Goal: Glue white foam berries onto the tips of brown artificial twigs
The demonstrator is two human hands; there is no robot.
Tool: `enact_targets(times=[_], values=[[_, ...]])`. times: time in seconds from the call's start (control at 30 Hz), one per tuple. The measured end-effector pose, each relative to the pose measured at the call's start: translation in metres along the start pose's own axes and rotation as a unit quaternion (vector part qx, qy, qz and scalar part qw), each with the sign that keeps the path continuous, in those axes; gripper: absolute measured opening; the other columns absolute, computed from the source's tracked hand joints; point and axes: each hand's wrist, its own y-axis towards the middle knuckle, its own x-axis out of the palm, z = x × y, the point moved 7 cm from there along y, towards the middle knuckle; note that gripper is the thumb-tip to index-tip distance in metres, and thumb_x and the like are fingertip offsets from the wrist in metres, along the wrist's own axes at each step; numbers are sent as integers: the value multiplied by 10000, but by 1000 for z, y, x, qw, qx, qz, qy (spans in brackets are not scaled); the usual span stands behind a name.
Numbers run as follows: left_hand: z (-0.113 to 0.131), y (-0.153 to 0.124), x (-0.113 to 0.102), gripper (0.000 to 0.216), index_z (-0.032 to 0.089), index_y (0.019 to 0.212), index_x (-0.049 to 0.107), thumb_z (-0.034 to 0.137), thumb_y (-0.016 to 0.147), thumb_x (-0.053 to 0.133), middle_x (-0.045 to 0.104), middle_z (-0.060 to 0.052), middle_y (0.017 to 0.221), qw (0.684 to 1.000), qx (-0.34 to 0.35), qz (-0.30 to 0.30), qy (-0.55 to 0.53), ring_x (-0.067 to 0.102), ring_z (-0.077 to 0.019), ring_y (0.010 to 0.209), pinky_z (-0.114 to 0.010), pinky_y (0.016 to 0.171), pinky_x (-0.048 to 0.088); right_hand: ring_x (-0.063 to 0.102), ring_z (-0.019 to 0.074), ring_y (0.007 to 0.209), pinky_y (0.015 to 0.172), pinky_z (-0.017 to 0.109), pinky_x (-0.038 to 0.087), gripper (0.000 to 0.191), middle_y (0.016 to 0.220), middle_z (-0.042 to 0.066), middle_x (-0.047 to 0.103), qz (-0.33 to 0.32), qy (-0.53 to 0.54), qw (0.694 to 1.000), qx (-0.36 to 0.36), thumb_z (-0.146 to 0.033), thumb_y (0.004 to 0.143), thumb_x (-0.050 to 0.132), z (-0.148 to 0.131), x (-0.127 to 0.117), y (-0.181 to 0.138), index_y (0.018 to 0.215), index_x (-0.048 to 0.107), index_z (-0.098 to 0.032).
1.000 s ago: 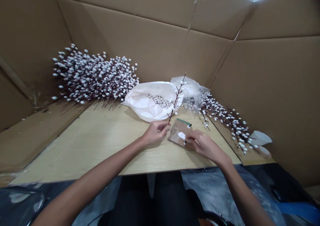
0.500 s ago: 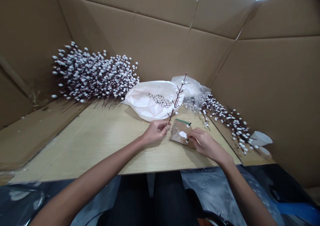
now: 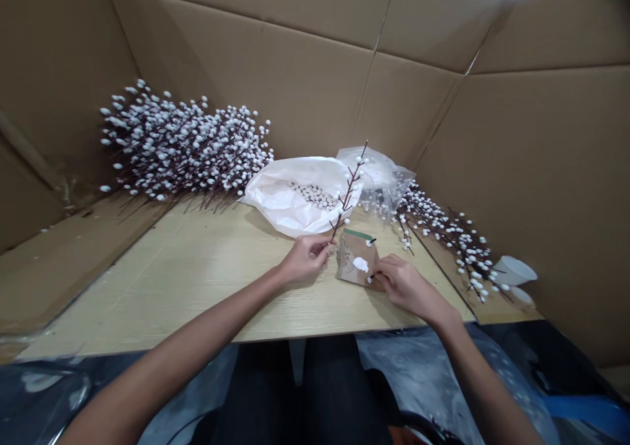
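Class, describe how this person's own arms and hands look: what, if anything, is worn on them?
The left hand and right hand are ungloved. The left forearm and right forearm are bare where they show, with no sleeve, watch or bracelet visible. Rings are too small to judge.

Through the head camera I read this as a makeshift craft workshop station, for I see tall cardboard walls (image 3: pixel 305 71) boxing in a pale wooden desk (image 3: pixel 187 268), a thick heap of white-berried stems (image 3: pixel 182 146) at the left, and an open white bag (image 3: pixel 278 209) holding many loose pale berries (image 3: pixel 317 197).
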Motion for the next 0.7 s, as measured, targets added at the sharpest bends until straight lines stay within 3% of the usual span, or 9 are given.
enact_targets(times=[0.37,0.7], values=[[-2,0,0,283,89,962,688,304,854,537,697,-66,796,1000,-22,-5,-3,600,-121,569,-223,531,505,579,234,866,772,358,477,255,858,104,646,3,4,1000,-3,-27,828,405,-6,-6,-1,898,624,-140],[0,-1,-1,304,94,961,692,339,854,546,699,-77,843,999,-37,2,-25,593,-115,562,-226,535,501,650,209,852,784,323,493,321,946,82,706,70,46,996,10,-83,799,448,1,-25,1,1037,650,-157]])
